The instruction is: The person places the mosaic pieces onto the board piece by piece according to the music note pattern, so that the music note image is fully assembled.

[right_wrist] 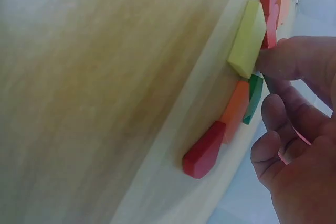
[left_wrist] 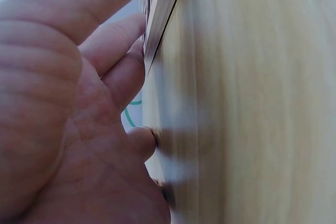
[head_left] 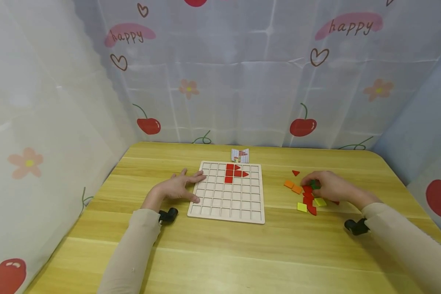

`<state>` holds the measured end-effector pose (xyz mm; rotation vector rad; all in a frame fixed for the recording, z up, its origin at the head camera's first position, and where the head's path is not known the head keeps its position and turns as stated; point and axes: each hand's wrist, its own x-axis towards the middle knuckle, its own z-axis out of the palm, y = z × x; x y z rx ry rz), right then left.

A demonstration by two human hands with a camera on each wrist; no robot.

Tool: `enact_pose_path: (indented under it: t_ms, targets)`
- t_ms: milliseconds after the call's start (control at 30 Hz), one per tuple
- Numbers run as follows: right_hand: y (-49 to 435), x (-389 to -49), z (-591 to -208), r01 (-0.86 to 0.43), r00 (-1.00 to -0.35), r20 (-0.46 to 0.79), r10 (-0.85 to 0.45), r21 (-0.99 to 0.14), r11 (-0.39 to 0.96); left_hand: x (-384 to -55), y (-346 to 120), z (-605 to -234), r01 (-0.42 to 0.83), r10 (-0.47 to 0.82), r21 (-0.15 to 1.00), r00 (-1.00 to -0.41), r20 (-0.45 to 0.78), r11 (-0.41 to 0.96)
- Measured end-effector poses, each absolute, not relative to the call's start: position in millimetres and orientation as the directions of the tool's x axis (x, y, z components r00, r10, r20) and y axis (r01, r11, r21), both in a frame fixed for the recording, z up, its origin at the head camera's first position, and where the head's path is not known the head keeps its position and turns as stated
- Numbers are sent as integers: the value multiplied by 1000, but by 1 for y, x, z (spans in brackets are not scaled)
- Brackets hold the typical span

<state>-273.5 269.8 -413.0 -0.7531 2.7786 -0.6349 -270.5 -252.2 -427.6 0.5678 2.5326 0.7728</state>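
My left hand (head_left: 178, 187) rests at the left edge of a pale wooden grid board (head_left: 209, 204), its thumb and fingertips touching the rim. Its fingers are spread in the left wrist view. Several red pieces (head_left: 229, 173), squares and pointed ones, lie in the board's upper cells. On the right, my right hand (head_left: 332, 187) is over a loose pile of pieces, thumb and fingers bent around a green piece (head_left: 315, 184). Whether they pinch it is hidden. Beside the fingers in the right wrist view lie a yellow piece (right_wrist: 248, 40), an orange piece (right_wrist: 235, 109) and a red piece (right_wrist: 205, 150).
A small printed card (head_left: 240, 155) with a coloured pattern stands behind the board. Near the pile lie orange squares (head_left: 292, 187), a yellow piece (head_left: 302, 207) and a small red triangle (head_left: 295, 173). A printed curtain (head_left: 235, 102) hangs behind the wooden table (head_left: 220, 253).
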Motion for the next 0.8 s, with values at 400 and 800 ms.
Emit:
enact_pose_path:
  t_ms: [400,800]
  targets:
    - [252,-278,-402,-414,-865,-57,-498,-479,774,-270,-253,-429,234,480,605,-830,-283,761]
    - [207,-286,-401,-411,-862,-33,-506,-539,735,-269,-251,-427,238,484,608,-831,-276,757]
